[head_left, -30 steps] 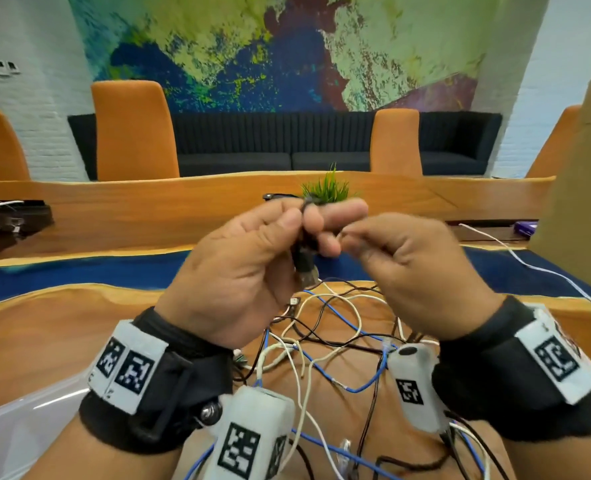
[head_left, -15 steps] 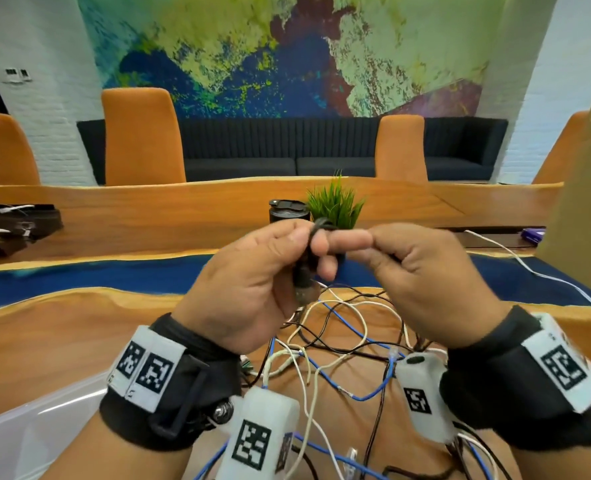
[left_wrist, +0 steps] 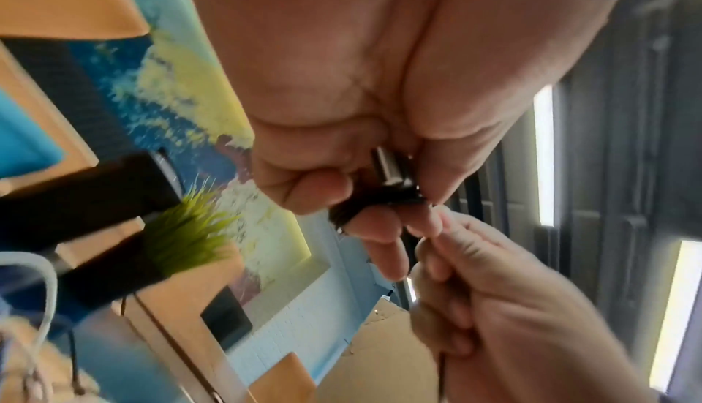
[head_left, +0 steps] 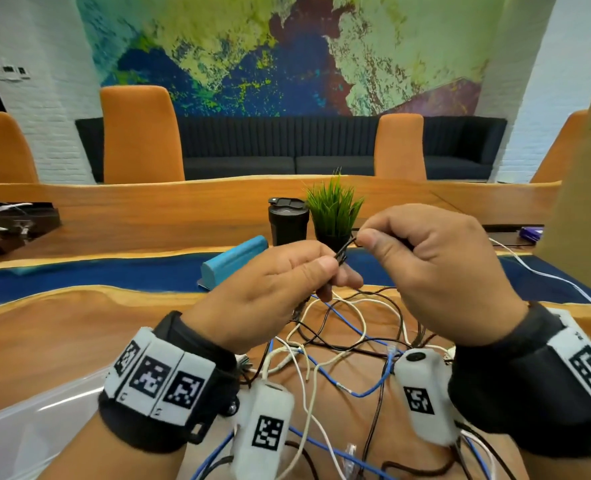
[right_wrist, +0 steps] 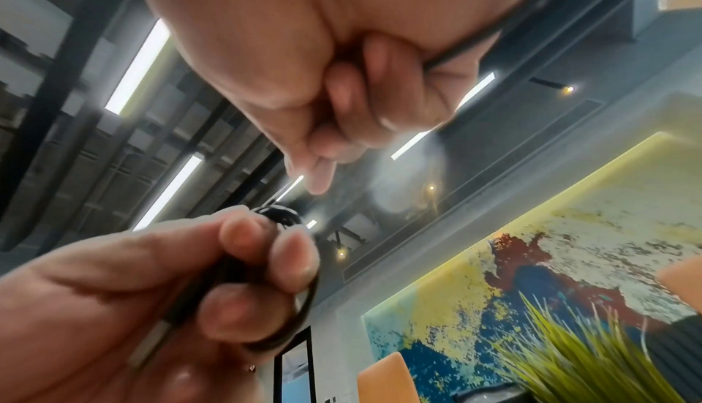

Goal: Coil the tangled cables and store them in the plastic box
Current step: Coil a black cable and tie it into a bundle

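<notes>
Above the table my left hand (head_left: 328, 268) grips a small coil of black cable (head_left: 342, 253). The left wrist view shows that black coil (left_wrist: 364, 205) under the fingers with a metal plug (left_wrist: 391, 169) against the palm. My right hand (head_left: 365, 239) pinches the same cable's free run just to the right. In the right wrist view the black cable (right_wrist: 475, 46) crosses the curled fingers. A tangle of white, blue and black cables (head_left: 339, 327) lies on the wood below both hands. The clear plastic box (head_left: 27, 420) sits at the lower left.
Behind the hands stand a black tumbler (head_left: 288, 221) and a potted grass plant (head_left: 334, 209), with a blue case (head_left: 233, 259) to their left. A white cable (head_left: 546, 275) trails off right, near a cardboard flap (head_left: 581, 168). Orange chairs line the far table edge.
Both hands have come lower and drawn slightly apart. The right hand has shifted right from the coil, so a short stretch of black cable shows between the hands.
</notes>
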Demonstrator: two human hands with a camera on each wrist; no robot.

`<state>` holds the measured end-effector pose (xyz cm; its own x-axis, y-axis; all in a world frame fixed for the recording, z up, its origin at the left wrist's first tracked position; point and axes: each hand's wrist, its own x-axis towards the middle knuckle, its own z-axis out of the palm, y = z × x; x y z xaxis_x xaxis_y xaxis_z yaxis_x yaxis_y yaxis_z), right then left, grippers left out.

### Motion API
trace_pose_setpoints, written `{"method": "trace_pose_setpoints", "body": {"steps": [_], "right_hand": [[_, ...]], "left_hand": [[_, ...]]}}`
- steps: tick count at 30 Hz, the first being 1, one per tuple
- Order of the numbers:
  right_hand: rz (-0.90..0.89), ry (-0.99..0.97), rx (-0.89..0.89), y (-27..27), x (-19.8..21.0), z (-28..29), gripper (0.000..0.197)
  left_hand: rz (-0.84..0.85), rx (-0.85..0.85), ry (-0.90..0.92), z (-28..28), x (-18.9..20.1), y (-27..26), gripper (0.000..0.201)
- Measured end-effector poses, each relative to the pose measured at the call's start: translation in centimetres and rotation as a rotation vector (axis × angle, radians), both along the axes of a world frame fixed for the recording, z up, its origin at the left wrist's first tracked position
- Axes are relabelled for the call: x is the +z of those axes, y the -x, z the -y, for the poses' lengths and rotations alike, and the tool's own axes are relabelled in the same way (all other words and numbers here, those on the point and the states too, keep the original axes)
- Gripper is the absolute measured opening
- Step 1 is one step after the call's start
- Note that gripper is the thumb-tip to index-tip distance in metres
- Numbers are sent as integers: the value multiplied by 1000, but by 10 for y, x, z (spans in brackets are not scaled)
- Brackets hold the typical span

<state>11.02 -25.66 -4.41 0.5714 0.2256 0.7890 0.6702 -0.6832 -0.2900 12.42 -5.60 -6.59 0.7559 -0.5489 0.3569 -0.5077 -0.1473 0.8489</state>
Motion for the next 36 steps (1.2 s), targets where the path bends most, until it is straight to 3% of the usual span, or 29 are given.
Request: {"method": "trace_pose_setpoints", "body": {"steps": [2, 6, 11, 16, 20, 23, 25, 27, 29, 33, 36], "right_hand": [[-34, -17, -17, -6, -4, 2, 17], [-133, -52, -44, -14, -10, 6, 16], [-217, -17, -96, -21, -18, 9, 15], [-220, -47, -148, -26, -15, 25, 16], [-239, 40, -130, -21, -17, 18, 14], [-350, 294, 55, -8, -19, -4, 13], [-335, 404, 178, 4, -17, -20, 18], [-257, 409, 251, 17, -8, -27, 20], [-169, 272, 268, 25, 4, -22, 16], [-11, 4, 110, 17, 15, 3, 14], [-60, -15, 2, 1, 3, 5, 14]], "left_hand": [[-139, -52, 107, -1, -3, -2, 27], [-444, -129, 538, -7, -2, -10, 24], [-527, -184, 786, -12, 0, -17, 20], [-584, -177, 1009, -31, 6, -28, 29], [-585, -75, 1134, -30, 9, -25, 26], [-376, 114, 970, -23, 10, -19, 24], [-107, 284, 675, -16, 8, -15, 24], [205, 346, 316, -8, 2, -13, 25], [360, 318, 96, -2, -4, -12, 25], [252, 139, -4, -1, -2, -5, 27], [125, 10, -119, -1, -3, -2, 26]]}}
